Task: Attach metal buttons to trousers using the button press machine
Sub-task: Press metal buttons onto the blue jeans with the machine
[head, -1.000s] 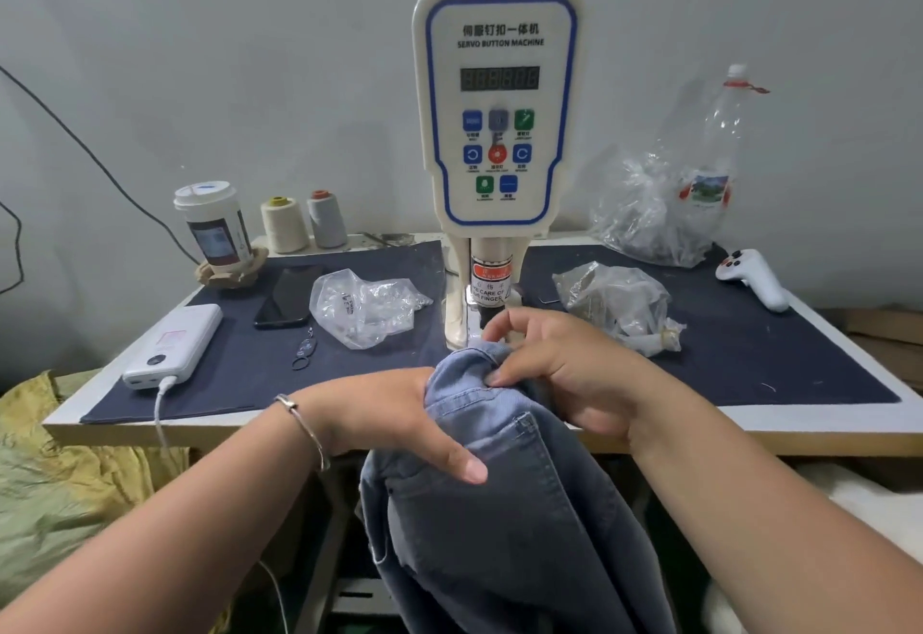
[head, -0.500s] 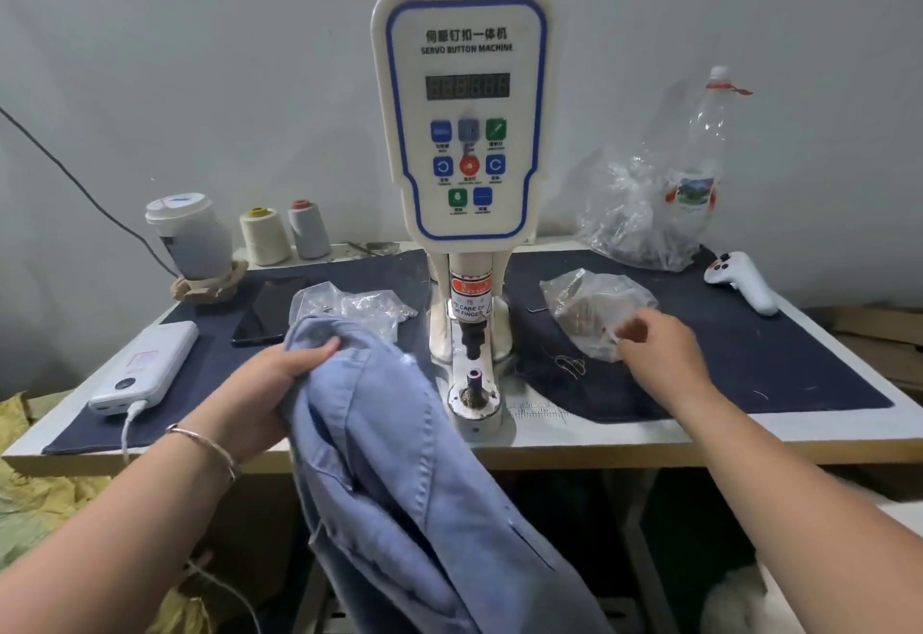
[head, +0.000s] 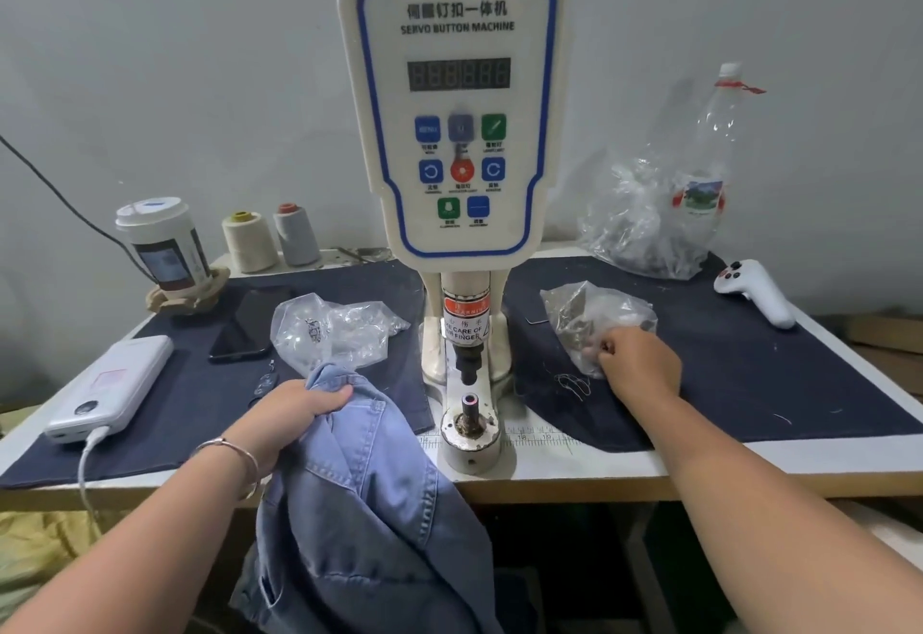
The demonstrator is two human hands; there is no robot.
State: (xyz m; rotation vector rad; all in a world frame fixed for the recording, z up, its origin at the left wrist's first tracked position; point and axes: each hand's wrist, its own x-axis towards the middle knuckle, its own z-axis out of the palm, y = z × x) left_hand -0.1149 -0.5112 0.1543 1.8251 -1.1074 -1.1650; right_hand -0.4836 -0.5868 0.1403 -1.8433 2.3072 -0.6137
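Note:
The white servo button machine (head: 454, 104) stands at the table's middle, its lower die post (head: 470, 408) bare. Blue denim trousers (head: 369, 493) hang over the front table edge, left of the die. My left hand (head: 294, 413) grips their bunched top. To the right, my right hand (head: 637, 364) has curled fingers at the lower edge of a clear plastic bag of metal parts (head: 594, 319); what the fingertips pinch is hidden. A second clear bag (head: 329, 329) lies left of the machine.
On the dark cloth mat (head: 749, 373): a black phone (head: 249, 324), white power bank (head: 112, 386) with cable, cup (head: 162, 244), two thread cones (head: 269, 239), white controller (head: 754, 291), plastic bottle (head: 709, 169) behind a crumpled bag.
Both hands held the trousers at the die a second ago. My left hand pulled them aside to the left; my right hand let go and reached into the bag on the right.

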